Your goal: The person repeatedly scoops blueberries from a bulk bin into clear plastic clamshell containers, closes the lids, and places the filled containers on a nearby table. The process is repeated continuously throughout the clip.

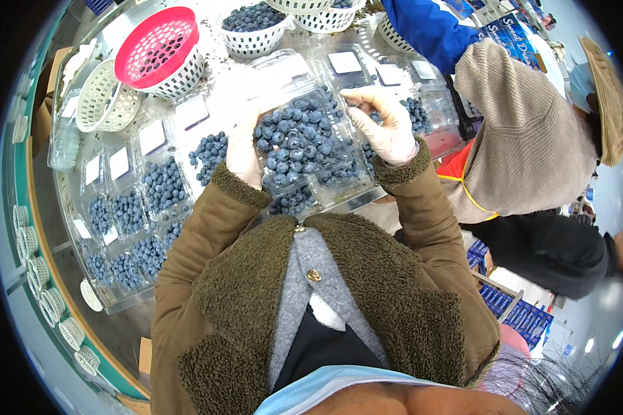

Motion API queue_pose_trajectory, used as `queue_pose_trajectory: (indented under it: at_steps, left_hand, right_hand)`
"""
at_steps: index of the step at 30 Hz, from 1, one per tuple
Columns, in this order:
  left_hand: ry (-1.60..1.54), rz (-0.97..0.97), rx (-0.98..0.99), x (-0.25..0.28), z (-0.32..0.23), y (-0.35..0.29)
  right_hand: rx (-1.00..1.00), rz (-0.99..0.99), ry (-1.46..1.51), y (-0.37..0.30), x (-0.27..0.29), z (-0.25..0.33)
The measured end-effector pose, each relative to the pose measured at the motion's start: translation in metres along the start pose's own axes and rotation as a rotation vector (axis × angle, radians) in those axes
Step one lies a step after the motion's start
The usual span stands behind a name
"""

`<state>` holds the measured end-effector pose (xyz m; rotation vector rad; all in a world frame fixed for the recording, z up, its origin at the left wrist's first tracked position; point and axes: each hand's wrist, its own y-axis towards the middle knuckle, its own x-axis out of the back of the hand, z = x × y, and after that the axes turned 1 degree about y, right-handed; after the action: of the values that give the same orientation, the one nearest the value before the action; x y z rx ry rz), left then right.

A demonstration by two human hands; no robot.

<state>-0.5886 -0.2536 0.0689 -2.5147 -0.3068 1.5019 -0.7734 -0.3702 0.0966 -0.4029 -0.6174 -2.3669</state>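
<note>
A metal table is spread across the upper and left parts of the frame, and the lower middle is filled by the wearer's brown jacket with its shaggy green lining. At the upper right, a beige hooded top is worn by a person bent beside the table, and a blue sleeve is stretched in from the top edge. At the upper left, a pink basket is nested in a white one, with a pale basket set just beside it; blueberries are heaped in a white basket at the top centre. A clear container full of blueberries is seen at the centre, above other filled containers and between the two hands. The left hand is placed along its left side, fingers close together; the fingertips are washed out by glare, so whether it is gripped cannot be told. The right hand is held near its upper right corner, with thumb and forefinger parted in a loose curve; whether the container is touched cannot be told. More filled containers are lined up at the lower left, and white squares are seen beside them. Dark blue berries are piled loosely in the central container.
</note>
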Motion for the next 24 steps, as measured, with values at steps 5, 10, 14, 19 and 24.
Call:
queue_pose_trajectory:
  at_steps: [5,10,14,19,24]
  left_hand:
    - [0.040,-0.117,-0.079,-0.001,0.001,0.005]
    - [0.200,-0.284,-0.200,0.012,0.013,0.020]
    - [0.166,-0.054,-0.133,0.009,0.034,0.024]
    - [0.504,0.002,0.133,-0.010,0.052,0.045]
    - [0.620,0.121,0.304,-0.022,0.076,0.057]
  right_hand:
    - [-0.391,0.041,0.445,-0.020,-0.004,-0.016]
    - [-0.477,0.152,0.573,-0.040,-0.012,-0.018]
    - [-0.519,0.013,0.592,-0.059,-0.019,-0.030]
    - [-0.550,-0.138,0.585,-0.082,0.013,-0.062]
    - [-0.599,-0.293,0.550,-0.106,0.055,-0.082]
